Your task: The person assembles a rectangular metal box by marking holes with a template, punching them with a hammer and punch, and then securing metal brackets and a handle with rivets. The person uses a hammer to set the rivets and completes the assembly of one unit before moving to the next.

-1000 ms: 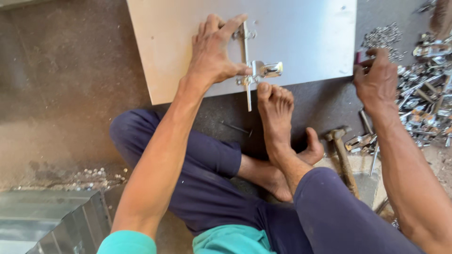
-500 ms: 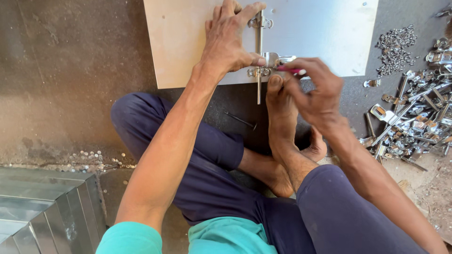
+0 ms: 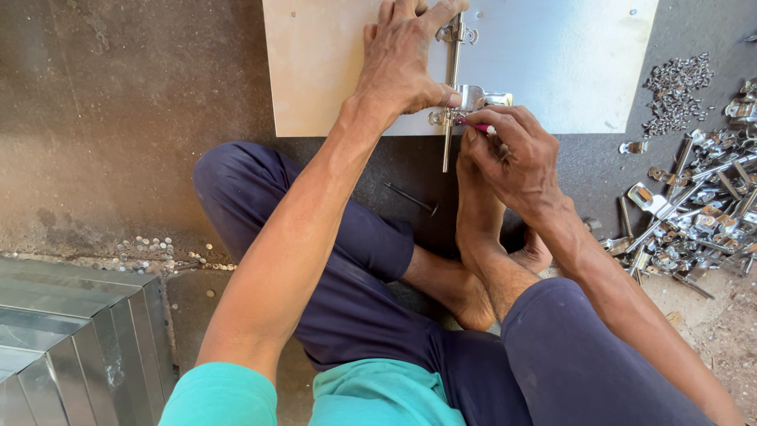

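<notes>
On the metal sheet [image 3: 568,63], I mark the latch [image 3: 457,71].
Left hand [image 3: 406,59] presses flat, fingers spread; right hand [image 3: 512,154] pinches a pen [image 3: 475,126], needing steadiness.

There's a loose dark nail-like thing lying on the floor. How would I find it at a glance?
Start at the pale metal sheet at the top, where both hands work on a shiny latch bolt. Drop below the sheet's near edge to the dark floor beside the bare foot. The thin dark pin lies there alone, unlike the shiny hardware heaped at right.
</notes>
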